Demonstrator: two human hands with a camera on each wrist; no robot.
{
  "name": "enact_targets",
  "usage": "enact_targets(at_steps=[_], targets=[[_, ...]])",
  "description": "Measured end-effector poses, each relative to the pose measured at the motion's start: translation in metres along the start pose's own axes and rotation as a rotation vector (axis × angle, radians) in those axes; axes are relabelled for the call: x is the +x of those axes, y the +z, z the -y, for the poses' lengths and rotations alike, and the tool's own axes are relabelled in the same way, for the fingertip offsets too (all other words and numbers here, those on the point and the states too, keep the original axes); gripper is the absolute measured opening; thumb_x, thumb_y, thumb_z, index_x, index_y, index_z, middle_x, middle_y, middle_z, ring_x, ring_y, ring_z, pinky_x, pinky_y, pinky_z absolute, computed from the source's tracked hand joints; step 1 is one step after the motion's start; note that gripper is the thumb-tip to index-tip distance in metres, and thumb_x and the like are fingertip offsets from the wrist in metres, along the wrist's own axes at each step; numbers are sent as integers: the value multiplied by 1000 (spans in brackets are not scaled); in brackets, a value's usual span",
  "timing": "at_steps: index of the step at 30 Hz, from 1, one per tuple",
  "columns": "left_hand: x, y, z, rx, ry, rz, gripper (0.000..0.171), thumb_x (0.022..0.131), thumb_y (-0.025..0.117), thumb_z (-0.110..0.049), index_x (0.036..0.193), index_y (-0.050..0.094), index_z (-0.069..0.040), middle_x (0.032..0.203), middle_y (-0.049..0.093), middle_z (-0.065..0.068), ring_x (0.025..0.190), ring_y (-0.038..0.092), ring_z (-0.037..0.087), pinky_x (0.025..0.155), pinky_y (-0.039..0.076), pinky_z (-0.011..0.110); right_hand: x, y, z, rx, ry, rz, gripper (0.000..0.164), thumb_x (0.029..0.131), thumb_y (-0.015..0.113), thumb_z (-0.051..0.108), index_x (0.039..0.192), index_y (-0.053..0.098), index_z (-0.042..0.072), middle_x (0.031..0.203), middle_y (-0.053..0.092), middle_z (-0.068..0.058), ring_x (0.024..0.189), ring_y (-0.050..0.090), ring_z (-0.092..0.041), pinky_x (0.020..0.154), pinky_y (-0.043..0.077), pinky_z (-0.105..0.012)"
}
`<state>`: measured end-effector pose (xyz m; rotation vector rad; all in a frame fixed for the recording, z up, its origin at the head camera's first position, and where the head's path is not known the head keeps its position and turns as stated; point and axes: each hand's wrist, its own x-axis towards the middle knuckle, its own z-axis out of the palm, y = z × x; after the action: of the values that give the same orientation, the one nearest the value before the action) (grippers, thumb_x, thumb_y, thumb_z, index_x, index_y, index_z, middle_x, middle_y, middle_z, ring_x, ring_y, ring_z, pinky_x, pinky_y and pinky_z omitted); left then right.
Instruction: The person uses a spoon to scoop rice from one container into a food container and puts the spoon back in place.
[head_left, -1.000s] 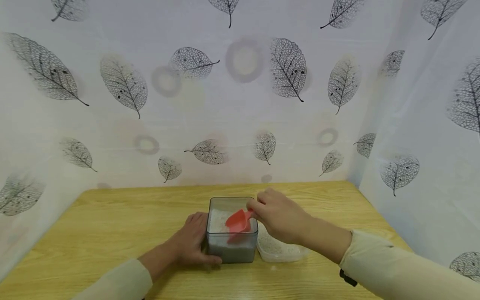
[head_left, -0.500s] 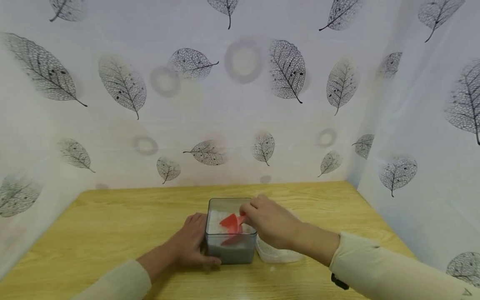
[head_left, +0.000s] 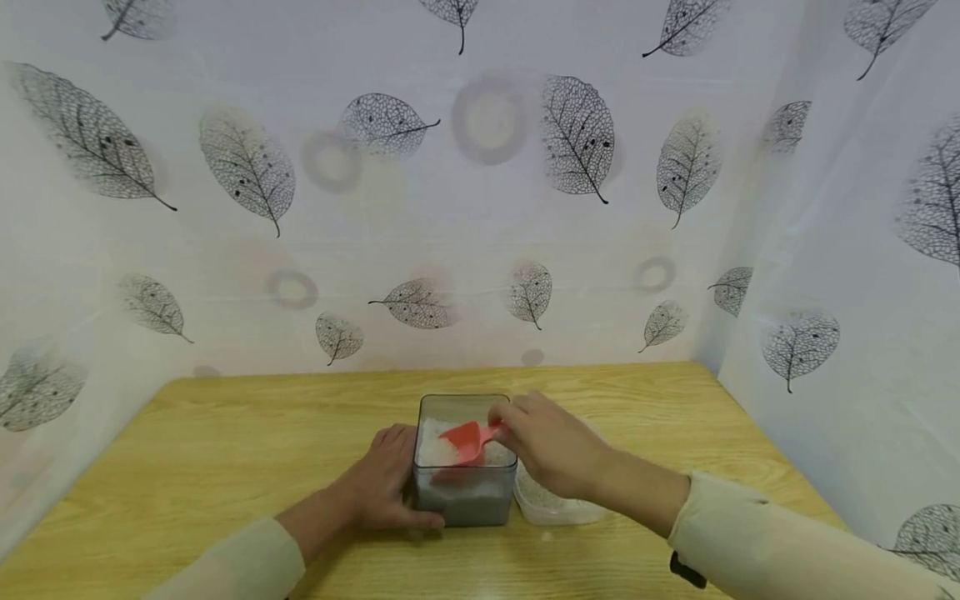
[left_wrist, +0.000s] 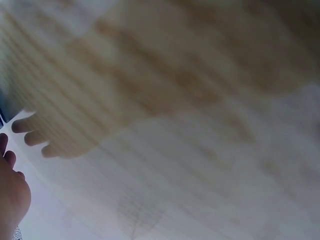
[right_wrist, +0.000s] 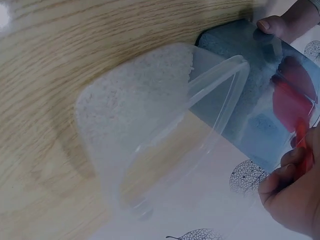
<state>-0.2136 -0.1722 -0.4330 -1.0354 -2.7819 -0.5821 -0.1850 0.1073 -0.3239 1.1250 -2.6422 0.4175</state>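
Note:
A square, see-through grey container [head_left: 472,504] stands on the table, partly filled with white rice [head_left: 435,448]. My right hand [head_left: 551,450] pinches the handle of a red scoop [head_left: 465,439], whose bowl is inside the container at the rice. In the right wrist view, the scoop [right_wrist: 291,105] shows through the container's wall. My left hand [head_left: 381,487] rests along the container's left side, fingers fairly straight and thumb by the lower front corner. The left wrist view catches only part of the left hand [left_wrist: 12,195] at its edge.
A clear plastic tub [head_left: 551,515] with rice stands just right of the container, partly hidden under my right hand. The wooden table [head_left: 262,433] ends at a white leaf-print cloth [head_left: 480,217] at the back and sides.
The scoop and right hand shifted left and lower into the container, then slightly back right; the scoop has tilted. My left hand and the container have stayed in place.

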Motion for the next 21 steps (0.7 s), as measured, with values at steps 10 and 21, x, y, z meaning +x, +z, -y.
enact_targets(at_steps=[10, 21], targets=[[1, -1, -1, -23, -13, 20, 116, 68, 62, -87, 152, 31, -14, 144, 47, 0, 131, 38, 19, 114, 29, 51, -3, 5, 1, 223, 144, 21, 14, 105, 49, 19, 111, 60, 12, 107, 65, -2, 99, 58, -17, 85, 50, -39], [1, -3, -2, -18, -12, 14, 115, 67, 63, -86, 151, 33, -14, 143, 47, 0, 131, 39, 20, 115, 28, 51, -12, 9, -7, 292, 195, -39, 16, 106, 48, 22, 114, 59, 13, 107, 63, -2, 94, 58, -15, 81, 51, -36]])
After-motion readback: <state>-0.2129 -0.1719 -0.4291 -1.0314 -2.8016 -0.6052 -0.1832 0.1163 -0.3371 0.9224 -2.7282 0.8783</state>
